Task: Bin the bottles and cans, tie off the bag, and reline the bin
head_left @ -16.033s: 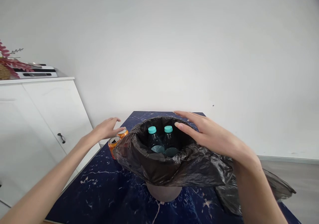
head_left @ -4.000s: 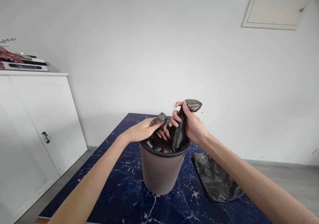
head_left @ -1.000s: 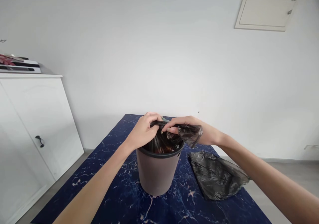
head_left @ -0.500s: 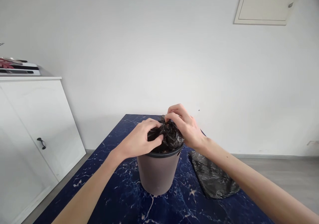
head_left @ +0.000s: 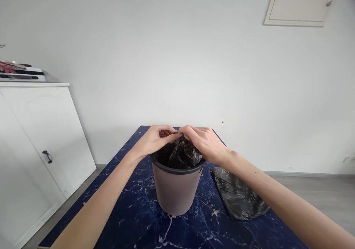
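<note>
Home rm., prob. (wht. cabinet (head_left: 30,138))

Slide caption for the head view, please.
Left hand and right hand pinch a gathered black bag in the grey-brown bin.

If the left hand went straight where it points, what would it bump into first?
Most likely the right hand, directly ahead at the top of the bunched black bag; depth is unclear.

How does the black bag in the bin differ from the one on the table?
The bin bag sits inside the bin; the table bag lies beside it on the blue table. The bin bag is bunched and creased toward its top, while the table bag is spread nearly flat. The left hand and right hand grip the bin bag; neither holds the table bag. Both are black, shiny plastic.
</note>
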`<state>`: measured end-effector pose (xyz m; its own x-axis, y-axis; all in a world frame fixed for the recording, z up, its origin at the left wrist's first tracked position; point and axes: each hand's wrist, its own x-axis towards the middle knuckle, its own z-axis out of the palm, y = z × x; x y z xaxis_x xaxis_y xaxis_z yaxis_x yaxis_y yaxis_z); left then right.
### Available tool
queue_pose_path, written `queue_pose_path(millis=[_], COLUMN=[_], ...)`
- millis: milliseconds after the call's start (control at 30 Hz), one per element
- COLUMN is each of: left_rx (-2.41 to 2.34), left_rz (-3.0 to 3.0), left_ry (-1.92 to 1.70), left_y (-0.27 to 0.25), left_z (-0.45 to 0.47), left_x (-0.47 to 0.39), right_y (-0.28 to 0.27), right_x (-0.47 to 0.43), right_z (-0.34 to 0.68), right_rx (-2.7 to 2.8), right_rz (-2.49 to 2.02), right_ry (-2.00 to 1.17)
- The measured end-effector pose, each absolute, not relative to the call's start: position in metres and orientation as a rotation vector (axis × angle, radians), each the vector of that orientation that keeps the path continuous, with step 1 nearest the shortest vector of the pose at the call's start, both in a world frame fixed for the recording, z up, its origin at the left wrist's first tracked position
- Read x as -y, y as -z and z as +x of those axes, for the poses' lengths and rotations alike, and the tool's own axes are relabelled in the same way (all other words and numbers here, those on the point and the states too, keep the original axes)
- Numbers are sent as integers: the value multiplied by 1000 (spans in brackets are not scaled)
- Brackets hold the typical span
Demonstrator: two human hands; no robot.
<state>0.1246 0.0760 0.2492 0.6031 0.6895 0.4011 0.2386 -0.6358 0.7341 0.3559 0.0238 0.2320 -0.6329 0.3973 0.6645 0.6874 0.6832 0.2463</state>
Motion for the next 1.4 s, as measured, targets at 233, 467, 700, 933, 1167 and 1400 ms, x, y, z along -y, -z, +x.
queue_pose_path(millis=[233, 467, 700, 933, 1167, 1400], left_rx=[-854, -1161, -1152, -815, -939, -996], left_rz=[2339, 2433, 2349, 2238, 2432, 2511], left_ry=[-961, -1003, -1035, -1088, -845, -786], left_y=[-249, -245, -240, -258, -251, -241], left_z=[116, 103, 96, 120, 121, 127], left_x=[-80, -91, -96, -60, -63, -66], right_y=[-234, -234, -234, -237, -229, -233], right_x=[-16, -6, -4, -14, -20, -13], right_z=[368, 384, 383, 355, 353, 353], right_rx=[2525, 2619, 2568, 2581, 2478, 2490], right_rz=[-917, -1099, -1171, -1020, -934, -940], right_ry=[666, 158, -35, -102, -64, -103])
